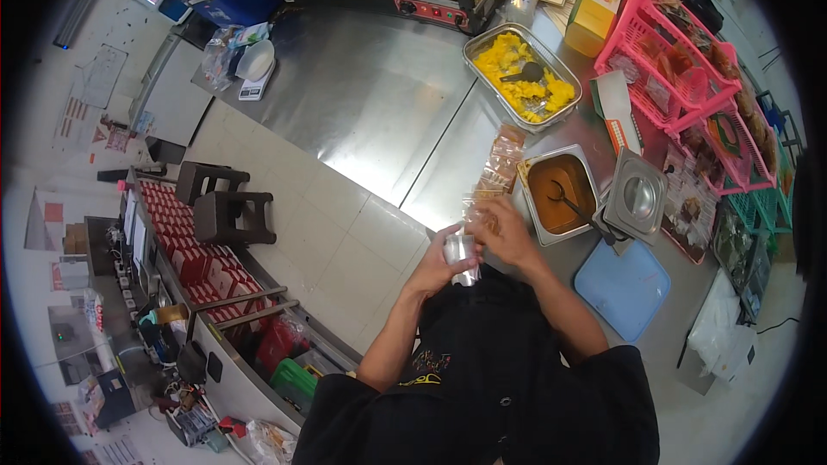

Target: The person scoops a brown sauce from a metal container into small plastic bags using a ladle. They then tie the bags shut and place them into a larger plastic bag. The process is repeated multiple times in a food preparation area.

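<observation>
My left hand is closed around a small shiny silvery stack or cup, held upright near my apron. My right hand is just right of it, fingers bent, touching or nearly touching small clear packets of brownish content; whether it grips one is unclear. More such packets lie in an overlapping row on the steel counter. Right of them stands a steel pan of orange-brown sauce with a black ladle in it. A foil tray farther back holds yellow food and a dark spoon.
A steel lid rests beside the sauce pan, above a blue plastic lid or board. Pink baskets with bagged goods line the right. A heated display cabinet stands behind; a kitchen scale sits far left. Dark stools stand on the floor.
</observation>
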Demonstrator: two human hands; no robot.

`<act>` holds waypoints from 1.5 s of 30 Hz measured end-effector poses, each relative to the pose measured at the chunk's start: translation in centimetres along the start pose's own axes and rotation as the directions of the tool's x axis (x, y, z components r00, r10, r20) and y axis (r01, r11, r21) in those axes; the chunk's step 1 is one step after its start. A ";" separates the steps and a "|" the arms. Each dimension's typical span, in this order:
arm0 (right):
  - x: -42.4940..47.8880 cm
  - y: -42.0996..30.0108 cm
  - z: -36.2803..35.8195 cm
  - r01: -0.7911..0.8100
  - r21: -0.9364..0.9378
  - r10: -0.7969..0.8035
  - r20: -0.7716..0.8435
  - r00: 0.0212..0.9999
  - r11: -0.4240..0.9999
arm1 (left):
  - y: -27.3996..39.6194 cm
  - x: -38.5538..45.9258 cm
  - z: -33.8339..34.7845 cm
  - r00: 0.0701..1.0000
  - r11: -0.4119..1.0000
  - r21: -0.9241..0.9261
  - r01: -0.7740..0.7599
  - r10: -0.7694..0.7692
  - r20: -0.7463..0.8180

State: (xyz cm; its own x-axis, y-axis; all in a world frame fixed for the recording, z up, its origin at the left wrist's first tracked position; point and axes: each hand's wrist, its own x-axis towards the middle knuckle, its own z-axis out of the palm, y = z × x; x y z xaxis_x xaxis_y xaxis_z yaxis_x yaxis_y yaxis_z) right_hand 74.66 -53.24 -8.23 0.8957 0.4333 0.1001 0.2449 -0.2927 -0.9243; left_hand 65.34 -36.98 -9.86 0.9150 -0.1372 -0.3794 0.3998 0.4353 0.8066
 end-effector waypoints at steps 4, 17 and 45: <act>-0.9 -0.4 -1.3 -0.178 0.059 0.135 0.436 0.890 0.982 | 1.1 0.2 2.2 0.997 0.996 0.087 -0.017 0.010 0.078; -2.4 -1.4 -1.0 -0.091 0.543 0.395 -0.475 0.786 0.835 | -0.4 0.0 3.9 0.938 0.970 -0.183 0.157 -0.088 0.334; -7.5 -3.0 -4.3 -0.089 -0.246 0.107 0.063 0.992 0.965 | 1.5 1.0 5.6 0.989 0.815 0.562 -0.144 0.108 0.098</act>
State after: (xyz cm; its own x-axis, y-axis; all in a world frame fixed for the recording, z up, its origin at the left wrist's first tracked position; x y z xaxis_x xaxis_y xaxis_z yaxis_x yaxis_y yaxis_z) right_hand 68.84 -59.28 -4.66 0.8918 0.4519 -0.0228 0.2483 -0.5309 -0.8103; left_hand 67.20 -41.43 -6.52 0.9536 -0.1756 -0.2444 0.2245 -0.1256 0.9663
